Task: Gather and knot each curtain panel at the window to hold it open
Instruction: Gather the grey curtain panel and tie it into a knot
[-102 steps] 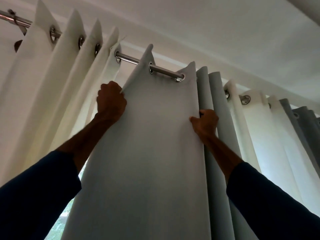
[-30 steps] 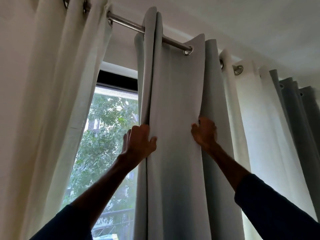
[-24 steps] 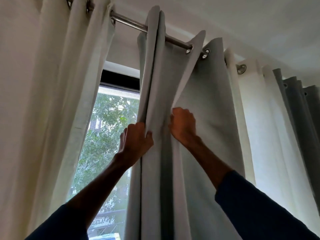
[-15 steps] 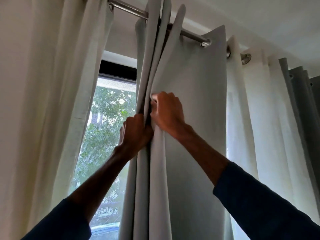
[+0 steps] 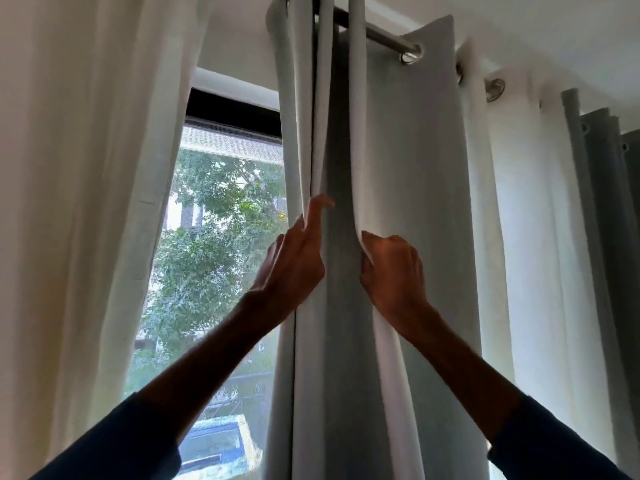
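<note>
Hanging in bunched vertical folds from the rod (image 5: 388, 38) right of the bare window (image 5: 214, 244): grey curtain panel (image 5: 415, 202), left hand (image 5: 294, 268) pinching its outer folds with forefinger raised, right hand (image 5: 391, 271) with grip clamped on the next fold's edge.

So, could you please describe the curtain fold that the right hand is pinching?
Start at the open window gap and move right past the left hand. The fold is the bright ridge that the right hand pinches, whiter than the grey pleats beside it.
</note>
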The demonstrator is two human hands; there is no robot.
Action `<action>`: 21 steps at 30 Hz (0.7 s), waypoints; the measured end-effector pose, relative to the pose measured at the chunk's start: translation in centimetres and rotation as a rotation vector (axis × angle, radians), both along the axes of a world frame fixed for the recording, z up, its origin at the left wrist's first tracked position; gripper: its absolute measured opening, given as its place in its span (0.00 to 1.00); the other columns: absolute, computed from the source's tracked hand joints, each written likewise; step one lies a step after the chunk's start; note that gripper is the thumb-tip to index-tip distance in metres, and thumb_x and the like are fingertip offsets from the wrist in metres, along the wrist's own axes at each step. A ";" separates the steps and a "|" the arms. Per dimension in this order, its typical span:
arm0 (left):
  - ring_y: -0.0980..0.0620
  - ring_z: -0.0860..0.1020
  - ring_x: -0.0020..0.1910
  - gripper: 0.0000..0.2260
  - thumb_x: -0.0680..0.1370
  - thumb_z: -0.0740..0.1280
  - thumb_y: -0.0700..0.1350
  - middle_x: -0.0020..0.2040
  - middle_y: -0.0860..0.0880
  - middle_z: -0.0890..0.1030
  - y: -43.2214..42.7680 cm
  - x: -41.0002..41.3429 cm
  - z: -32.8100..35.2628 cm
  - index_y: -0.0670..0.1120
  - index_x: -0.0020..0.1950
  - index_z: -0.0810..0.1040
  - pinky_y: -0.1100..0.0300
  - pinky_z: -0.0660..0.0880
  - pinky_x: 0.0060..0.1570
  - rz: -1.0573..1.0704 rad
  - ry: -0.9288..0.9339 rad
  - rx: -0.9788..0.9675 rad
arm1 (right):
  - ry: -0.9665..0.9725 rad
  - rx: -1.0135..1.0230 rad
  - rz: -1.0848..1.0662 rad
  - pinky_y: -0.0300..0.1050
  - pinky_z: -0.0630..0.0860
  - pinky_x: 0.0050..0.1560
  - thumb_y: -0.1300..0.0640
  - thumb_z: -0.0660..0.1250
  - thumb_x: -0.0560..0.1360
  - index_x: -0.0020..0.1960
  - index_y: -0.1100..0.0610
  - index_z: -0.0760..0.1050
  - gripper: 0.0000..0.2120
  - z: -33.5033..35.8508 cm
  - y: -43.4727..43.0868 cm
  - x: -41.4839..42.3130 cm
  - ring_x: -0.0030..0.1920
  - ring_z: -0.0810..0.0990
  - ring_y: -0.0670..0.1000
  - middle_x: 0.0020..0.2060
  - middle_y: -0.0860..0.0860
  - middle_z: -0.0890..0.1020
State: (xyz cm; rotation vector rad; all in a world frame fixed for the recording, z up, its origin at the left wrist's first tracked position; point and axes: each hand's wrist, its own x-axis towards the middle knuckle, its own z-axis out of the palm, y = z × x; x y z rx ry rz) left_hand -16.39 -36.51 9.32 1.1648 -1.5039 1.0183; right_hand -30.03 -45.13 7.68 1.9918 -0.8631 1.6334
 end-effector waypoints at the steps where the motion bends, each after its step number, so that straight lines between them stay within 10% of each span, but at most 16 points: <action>1: 0.50 0.74 0.30 0.21 0.77 0.55 0.33 0.39 0.45 0.75 -0.3 0.0 -0.1 0.47 0.68 0.67 0.57 0.68 0.31 0.025 -0.006 -0.010 | 0.005 0.011 0.024 0.48 0.73 0.37 0.59 0.67 0.76 0.43 0.55 0.75 0.03 -0.1 0.1 0.1 0.38 0.80 0.62 0.36 0.57 0.80; 8: 0.37 0.76 0.34 0.12 0.74 0.54 0.44 0.35 0.38 0.78 -1.1 0.2 -0.2 0.40 0.49 0.73 0.46 0.71 0.35 -0.031 0.049 0.069 | 0.122 0.040 0.179 0.49 0.69 0.35 0.65 0.67 0.70 0.40 0.56 0.73 0.06 -2.4 3.3 2.2 0.36 0.81 0.58 0.36 0.58 0.83; 14: 0.54 0.67 0.26 0.16 0.78 0.60 0.49 0.26 0.49 0.70 0.1 -0.2 0.3 0.41 0.33 0.68 0.63 0.63 0.28 -0.203 0.298 0.086 | 0.132 -0.060 0.157 0.49 0.75 0.33 0.62 0.74 0.67 0.41 0.59 0.80 0.05 -3.6 5.2 3.1 0.33 0.81 0.63 0.33 0.58 0.83; 21: 0.39 0.76 0.54 0.20 0.72 0.67 0.52 0.52 0.40 0.81 -1.9 2.2 0.3 0.40 0.57 0.77 0.61 0.59 0.46 -0.021 0.332 0.159 | 0.310 -0.014 0.275 0.49 0.77 0.45 0.53 0.64 0.77 0.52 0.51 0.77 0.06 -4.4 3.6 1.8 0.48 0.79 0.55 0.43 0.52 0.82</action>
